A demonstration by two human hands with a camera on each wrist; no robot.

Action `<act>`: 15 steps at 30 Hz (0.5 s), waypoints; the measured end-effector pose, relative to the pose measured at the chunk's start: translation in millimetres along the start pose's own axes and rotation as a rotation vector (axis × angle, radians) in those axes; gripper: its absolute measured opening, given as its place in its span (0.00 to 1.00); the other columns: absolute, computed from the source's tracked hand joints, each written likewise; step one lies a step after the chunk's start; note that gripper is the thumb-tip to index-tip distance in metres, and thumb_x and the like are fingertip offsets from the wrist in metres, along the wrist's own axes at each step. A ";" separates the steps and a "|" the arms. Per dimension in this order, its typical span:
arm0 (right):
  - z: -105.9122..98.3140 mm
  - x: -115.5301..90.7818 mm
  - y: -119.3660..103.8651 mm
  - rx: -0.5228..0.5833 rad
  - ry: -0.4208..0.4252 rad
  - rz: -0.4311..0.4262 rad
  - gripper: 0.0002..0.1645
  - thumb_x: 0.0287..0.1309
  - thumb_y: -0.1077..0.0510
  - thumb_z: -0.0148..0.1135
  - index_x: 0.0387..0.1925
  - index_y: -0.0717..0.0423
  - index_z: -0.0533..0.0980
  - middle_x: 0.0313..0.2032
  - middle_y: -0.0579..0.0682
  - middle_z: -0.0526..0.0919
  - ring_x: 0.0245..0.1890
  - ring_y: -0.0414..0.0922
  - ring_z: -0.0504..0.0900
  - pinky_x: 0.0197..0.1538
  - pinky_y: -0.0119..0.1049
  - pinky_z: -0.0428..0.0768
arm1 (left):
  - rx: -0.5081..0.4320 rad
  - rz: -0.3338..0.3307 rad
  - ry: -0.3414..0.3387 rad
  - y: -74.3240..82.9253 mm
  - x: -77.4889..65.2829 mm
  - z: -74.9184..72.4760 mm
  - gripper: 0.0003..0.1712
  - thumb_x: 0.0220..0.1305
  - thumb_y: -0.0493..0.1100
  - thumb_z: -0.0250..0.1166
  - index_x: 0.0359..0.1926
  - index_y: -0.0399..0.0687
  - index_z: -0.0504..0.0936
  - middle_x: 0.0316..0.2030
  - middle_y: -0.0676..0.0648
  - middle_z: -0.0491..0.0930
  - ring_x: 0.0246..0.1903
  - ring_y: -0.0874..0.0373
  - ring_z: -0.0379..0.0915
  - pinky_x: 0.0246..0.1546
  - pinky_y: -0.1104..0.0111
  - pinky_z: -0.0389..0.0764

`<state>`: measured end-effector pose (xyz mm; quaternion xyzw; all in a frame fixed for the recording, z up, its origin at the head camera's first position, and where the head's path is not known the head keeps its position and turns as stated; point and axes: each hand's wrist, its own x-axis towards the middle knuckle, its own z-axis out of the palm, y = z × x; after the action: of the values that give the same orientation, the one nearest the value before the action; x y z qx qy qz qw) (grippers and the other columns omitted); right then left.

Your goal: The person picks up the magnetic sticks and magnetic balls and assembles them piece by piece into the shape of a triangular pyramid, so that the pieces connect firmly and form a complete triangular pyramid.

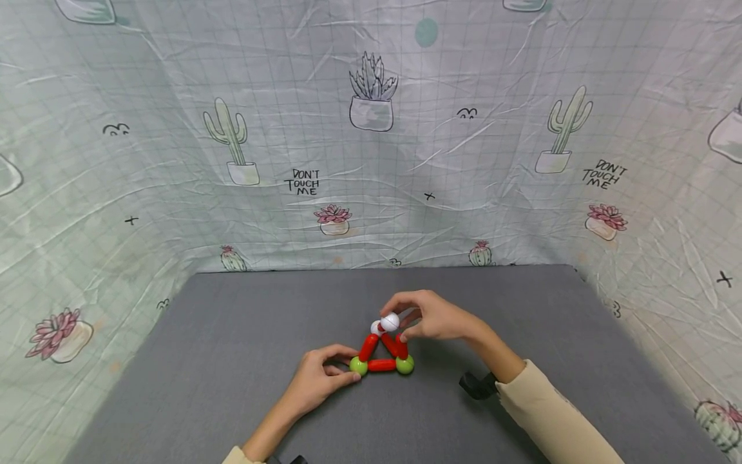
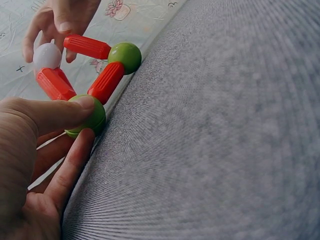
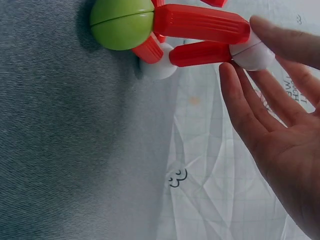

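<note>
A small frame of red rods and green and white balls stands on the grey table. My left hand (image 1: 317, 379) pinches the left green ball (image 2: 89, 117) between thumb and fingers. A red rod (image 1: 382, 365) links it to the right green ball (image 1: 404, 364). Higher up, my right hand (image 1: 435, 316) holds a raised white ball (image 3: 254, 52), its thumb by the end of an upright red rod (image 3: 202, 24) and its fingers spread under the ball. Another white ball (image 3: 159, 62) lies low at the back, with a red rod (image 3: 200, 53) rising from it to the raised ball.
The grey tabletop (image 1: 243, 335) spreads around the frame. A wrinkled cloth (image 1: 371, 154) printed with cacti rises behind and on both sides. A black wrist strap piece (image 1: 478, 385) shows under the right forearm.
</note>
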<state>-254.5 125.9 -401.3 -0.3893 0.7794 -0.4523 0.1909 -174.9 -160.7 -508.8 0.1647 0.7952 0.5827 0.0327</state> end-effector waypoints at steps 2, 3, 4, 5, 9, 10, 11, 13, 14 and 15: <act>1.1 -1.5 1.3 0.003 0.003 -0.009 0.26 0.57 0.70 0.72 0.58 0.59 0.79 0.57 0.58 0.84 0.55 0.55 0.83 0.60 0.51 0.84 | 0.002 -0.006 0.000 0.3 -0.2 -0.1 0.22 0.55 0.41 0.80 0.51 0.45 0.87 0.43 0.40 0.88 0.33 0.64 0.85 0.34 0.73 0.86; 1.7 -1.7 2.5 0.003 0.006 -0.014 0.26 0.57 0.70 0.72 0.58 0.59 0.79 0.57 0.58 0.84 0.55 0.55 0.83 0.60 0.50 0.84 | 0.003 -0.008 0.000 0.5 -0.3 -0.1 0.22 0.55 0.41 0.80 0.51 0.45 0.87 0.43 0.40 0.88 0.33 0.64 0.85 0.34 0.73 0.86; 2.4 -1.9 3.4 0.003 0.011 -0.017 0.25 0.57 0.70 0.72 0.57 0.59 0.79 0.56 0.58 0.84 0.54 0.56 0.83 0.59 0.49 0.84 | 0.004 -0.010 0.001 0.6 -0.4 -0.1 0.22 0.55 0.41 0.80 0.51 0.45 0.87 0.43 0.40 0.88 0.33 0.64 0.85 0.34 0.73 0.86; 3.1 -1.9 4.6 0.001 0.016 -0.023 0.25 0.57 0.70 0.72 0.57 0.59 0.80 0.56 0.58 0.84 0.53 0.56 0.84 0.59 0.49 0.85 | 0.005 -0.008 0.001 0.5 -0.5 -0.1 0.22 0.55 0.41 0.80 0.51 0.45 0.87 0.43 0.40 0.88 0.33 0.64 0.85 0.34 0.73 0.86; 5.2 -1.7 7.5 -0.002 0.034 -0.038 0.23 0.58 0.70 0.71 0.55 0.59 0.80 0.53 0.58 0.85 0.51 0.58 0.84 0.58 0.48 0.85 | 0.005 -0.014 0.000 1.0 -0.5 0.0 0.22 0.55 0.41 0.80 0.51 0.45 0.87 0.43 0.40 0.88 0.33 0.64 0.85 0.35 0.73 0.86; 5.7 -1.6 7.9 -0.002 0.038 -0.041 0.23 0.57 0.71 0.71 0.55 0.59 0.81 0.53 0.58 0.85 0.50 0.58 0.84 0.57 0.48 0.85 | 0.005 -0.014 0.000 1.2 -0.5 0.1 0.22 0.55 0.41 0.80 0.51 0.45 0.87 0.43 0.40 0.88 0.33 0.64 0.85 0.35 0.73 0.86; 6.2 -1.5 7.7 0.001 0.041 -0.041 0.23 0.57 0.71 0.71 0.55 0.59 0.81 0.53 0.58 0.85 0.50 0.57 0.84 0.57 0.48 0.85 | 0.005 -0.014 0.000 1.3 -0.5 0.1 0.22 0.55 0.41 0.80 0.51 0.45 0.87 0.43 0.40 0.88 0.33 0.64 0.85 0.35 0.73 0.86; 7.3 -1.2 7.8 0.003 0.050 -0.040 0.23 0.57 0.72 0.71 0.54 0.59 0.81 0.53 0.58 0.86 0.50 0.56 0.84 0.57 0.47 0.85 | 0.003 -0.015 0.002 1.4 -0.3 0.1 0.22 0.55 0.41 0.81 0.51 0.45 0.87 0.43 0.40 0.88 0.32 0.64 0.85 0.35 0.73 0.86; 8.0 -0.9 7.5 0.005 0.056 -0.039 0.23 0.57 0.72 0.71 0.54 0.59 0.81 0.53 0.58 0.86 0.50 0.55 0.85 0.57 0.47 0.85 | 0.003 -0.014 0.003 1.4 -0.2 0.2 0.22 0.54 0.41 0.81 0.51 0.45 0.87 0.43 0.40 0.88 0.32 0.64 0.85 0.35 0.73 0.86; 8.5 -0.7 7.9 0.004 0.062 -0.038 0.23 0.56 0.72 0.71 0.54 0.58 0.81 0.52 0.57 0.86 0.50 0.53 0.85 0.57 0.46 0.86 | 0.003 -0.013 0.004 1.4 -0.1 0.2 0.22 0.54 0.40 0.81 0.51 0.45 0.87 0.43 0.40 0.88 0.32 0.63 0.85 0.34 0.73 0.86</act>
<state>-252.0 124.0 -412.5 -0.3893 0.7766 -0.4691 0.1587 -174.5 -160.1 -507.6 0.1583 0.7972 0.5816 0.0346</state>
